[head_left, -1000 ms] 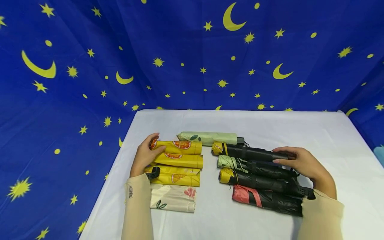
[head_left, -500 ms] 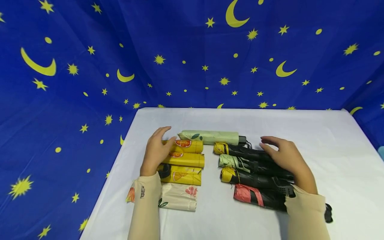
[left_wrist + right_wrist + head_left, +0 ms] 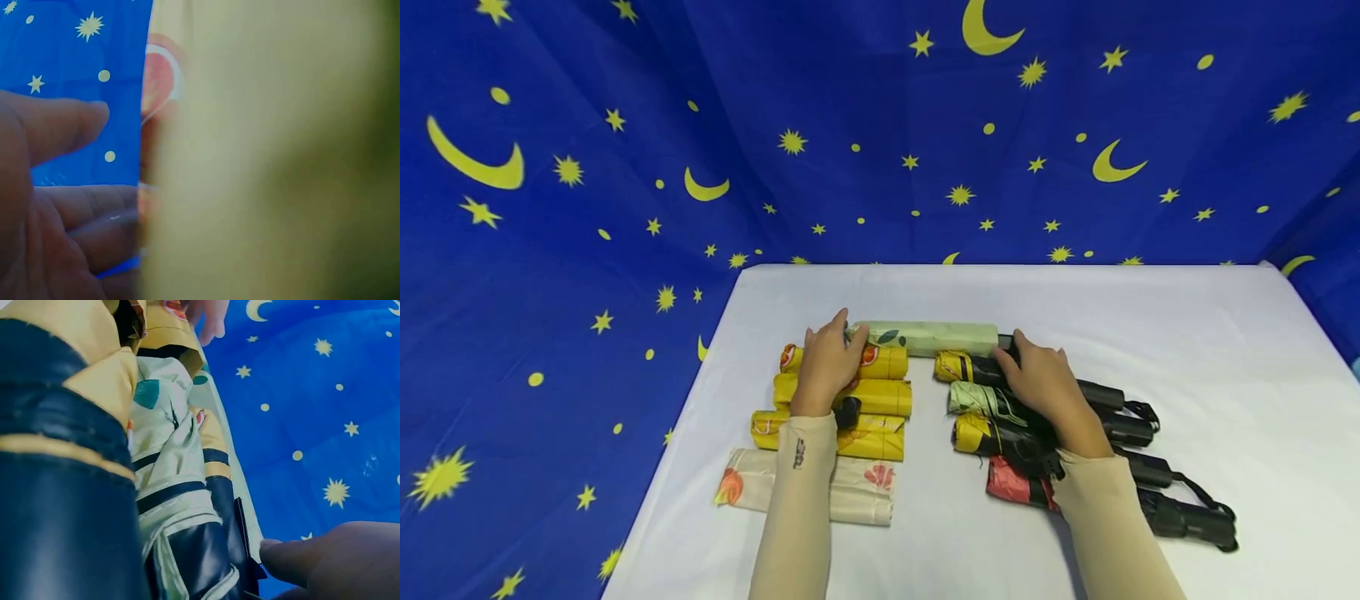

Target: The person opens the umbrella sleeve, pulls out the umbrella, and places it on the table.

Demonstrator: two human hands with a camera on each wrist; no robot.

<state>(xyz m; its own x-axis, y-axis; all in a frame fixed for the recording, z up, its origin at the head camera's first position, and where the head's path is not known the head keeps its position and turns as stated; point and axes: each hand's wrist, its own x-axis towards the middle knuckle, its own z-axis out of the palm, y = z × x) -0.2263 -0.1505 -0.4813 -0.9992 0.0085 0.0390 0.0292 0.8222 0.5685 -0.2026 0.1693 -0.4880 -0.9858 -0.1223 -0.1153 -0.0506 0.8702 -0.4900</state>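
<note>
A folded umbrella in a pale green sleeve [image 3: 932, 339] lies crosswise behind the other things on the table. My left hand [image 3: 831, 367] is at its left end. In the left wrist view a gap shows between thumb [image 3: 72, 128] and fingers, with nothing seen between them. My right hand [image 3: 1043, 382] is at the dark handle end; its thumb [image 3: 284, 556] comes up against the edge of the pale green umbrella, and its other fingers are mostly hidden. Under the left hand lie yellow orange-print sleeves [image 3: 880, 362]. Folded black umbrellas [image 3: 1105, 392] lie below the right hand.
A cream flower-print sleeve [image 3: 857, 492] lies nearest on the left, partly under the left forearm. The nearest umbrella on the right has a red end [image 3: 1011, 483]. A white cloth [image 3: 925, 550] covers the table; a blue star-and-moon curtain [image 3: 850, 108] rises behind.
Both hands have moved inward, the left from the yellow sleeves and the right off the rearmost black umbrella's handle, to the two ends of the pale green umbrella.
</note>
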